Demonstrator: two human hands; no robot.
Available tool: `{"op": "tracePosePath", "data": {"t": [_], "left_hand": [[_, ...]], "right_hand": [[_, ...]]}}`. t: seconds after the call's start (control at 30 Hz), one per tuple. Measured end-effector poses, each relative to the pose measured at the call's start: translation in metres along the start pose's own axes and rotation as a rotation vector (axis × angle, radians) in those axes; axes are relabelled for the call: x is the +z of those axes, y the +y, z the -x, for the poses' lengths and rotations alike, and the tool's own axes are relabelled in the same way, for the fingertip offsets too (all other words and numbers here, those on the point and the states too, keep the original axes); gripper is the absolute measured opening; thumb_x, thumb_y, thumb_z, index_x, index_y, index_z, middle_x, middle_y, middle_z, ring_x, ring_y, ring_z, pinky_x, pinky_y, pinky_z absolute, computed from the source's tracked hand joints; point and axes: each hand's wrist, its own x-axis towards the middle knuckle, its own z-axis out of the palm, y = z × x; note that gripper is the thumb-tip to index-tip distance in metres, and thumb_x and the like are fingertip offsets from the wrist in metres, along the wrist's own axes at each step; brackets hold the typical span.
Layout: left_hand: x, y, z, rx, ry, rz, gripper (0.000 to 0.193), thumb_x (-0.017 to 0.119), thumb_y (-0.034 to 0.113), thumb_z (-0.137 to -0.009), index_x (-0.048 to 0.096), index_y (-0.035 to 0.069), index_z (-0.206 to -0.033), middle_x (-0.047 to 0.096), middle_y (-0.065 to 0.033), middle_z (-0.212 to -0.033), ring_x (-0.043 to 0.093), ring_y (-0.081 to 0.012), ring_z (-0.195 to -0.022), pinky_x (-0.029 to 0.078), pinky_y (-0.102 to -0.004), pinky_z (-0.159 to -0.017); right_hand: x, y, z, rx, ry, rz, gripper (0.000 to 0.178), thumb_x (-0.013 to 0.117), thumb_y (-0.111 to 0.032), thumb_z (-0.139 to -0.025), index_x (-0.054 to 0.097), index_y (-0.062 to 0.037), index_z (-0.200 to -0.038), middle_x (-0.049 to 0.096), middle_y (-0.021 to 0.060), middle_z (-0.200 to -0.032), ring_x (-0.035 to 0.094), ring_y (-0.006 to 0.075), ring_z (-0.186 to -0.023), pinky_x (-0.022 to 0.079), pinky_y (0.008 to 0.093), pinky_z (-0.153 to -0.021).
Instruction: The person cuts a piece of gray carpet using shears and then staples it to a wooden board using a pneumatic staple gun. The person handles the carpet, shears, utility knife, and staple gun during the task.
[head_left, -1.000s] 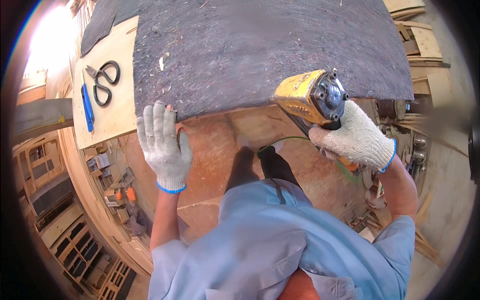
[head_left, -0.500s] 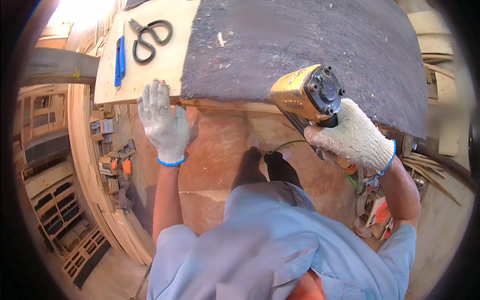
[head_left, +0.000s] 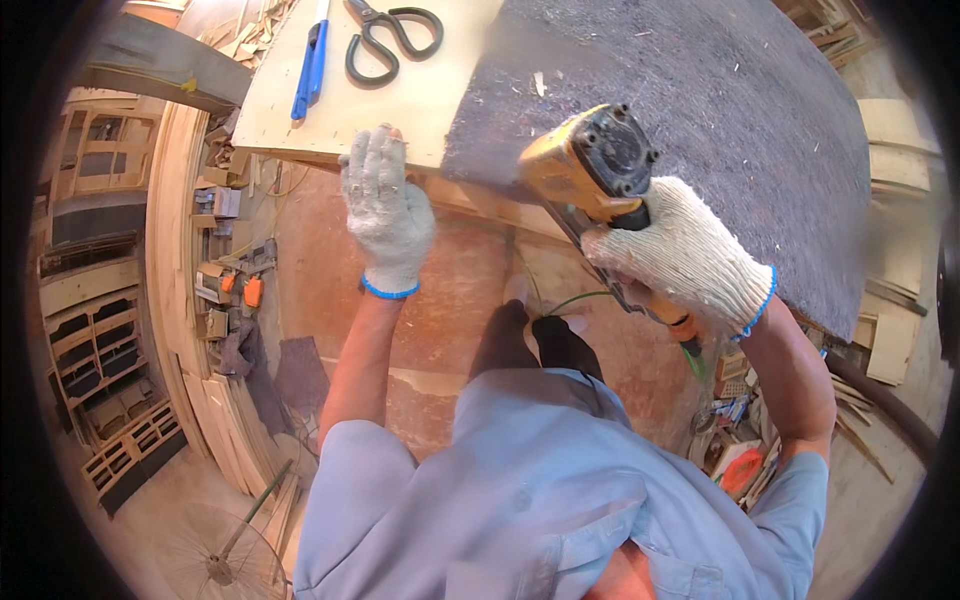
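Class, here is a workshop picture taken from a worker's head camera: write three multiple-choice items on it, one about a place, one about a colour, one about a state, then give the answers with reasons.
1. Where do the scissors lie?
A. on the pale board beside the blue knife
B. on the floor
C. in the left hand

2. What colour is the body of the power tool?
A. red
B. yellow
C. white

3. What is the left hand doing?
A. hanging free in the air
B. holding the scissors
C. resting on the edge of the board

Answers: 1 A, the scissors sit on the board next to the blue knife. 2 B, its casing is yellow with a black cap. 3 C, the gloved fingers lie over the board's near edge while the right hand grips the tool by the dark felt.
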Motion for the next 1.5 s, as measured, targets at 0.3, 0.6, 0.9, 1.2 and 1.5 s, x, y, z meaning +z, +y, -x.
{"op": "tracePosePath", "data": {"t": [0.3,0.6,0.9,1.2,1.5], "left_hand": [[0.002,-0.006,0.002,0.018,-0.015,-0.047,0.061,0.058,-0.009,-0.082,0.059,0.010,-0.140,0.060,-0.0117,-0.144,0.052,-0.0335,-0.140,0.036,-0.0499,-0.120],[-0.025,0.010,-0.026,-0.017,-0.154,-0.044,0.049,0.062,-0.005,-0.081,0.067,0.007,-0.128,0.069,-0.0134,-0.129,0.061,-0.0341,-0.127,0.044,-0.0478,-0.109],[0.003,0.071,-0.108,0.118,-0.316,0.094,0.044,0.066,0.004,-0.085,0.065,0.001,-0.129,0.065,-0.0208,-0.131,0.060,-0.0382,-0.124,0.043,-0.0478,-0.112],[0.001,-0.058,-0.125,-0.282,-0.275,-0.466,0.049,0.063,0.028,-0.095,0.060,0.001,-0.137,0.059,-0.0228,-0.142,0.058,-0.0406,-0.127,0.044,-0.0482,-0.111],[-0.025,-0.076,-0.175,-0.350,-0.516,0.216,0.035,0.062,0.017,-0.097,0.067,0.002,-0.128,0.069,-0.0236,-0.124,0.066,-0.0359,-0.118,0.050,-0.0442,-0.103]], "right_hand": [[0.011,-0.015,-0.040,-0.027,-0.067,-0.141,0.033,0.070,-0.021,-0.085,0.070,0.0059,-0.105,0.073,0.0156,-0.083,0.068,0.0222,-0.073,0.055,0.0380,-0.073],[-0.040,0.073,-0.001,0.069,0.013,-0.977,0.023,0.071,-0.018,-0.092,0.062,0.0006,-0.101,0.062,0.0026,-0.068,0.061,0.0117,-0.052,0.053,0.0274,-0.048],[-0.054,0.130,0.006,-0.032,-0.018,-1.400,0.031,0.061,-0.016,-0.097,0.060,0.0083,-0.117,0.054,0.0029,-0.067,0.057,0.0175,-0.050,0.055,0.0370,-0.050],[-0.041,0.129,0.003,-0.081,0.085,-1.443,0.033,0.062,-0.019,-0.095,0.061,0.0072,-0.115,0.050,0.0023,-0.064,0.051,0.0159,-0.049,0.049,0.0362,-0.049],[-0.032,0.153,0.007,-0.160,0.279,-1.535,0.041,0.058,-0.030,-0.102,0.059,0.0056,-0.122,0.044,-0.0031,-0.062,0.036,0.0088,-0.041,0.037,0.0310,-0.041]]}}
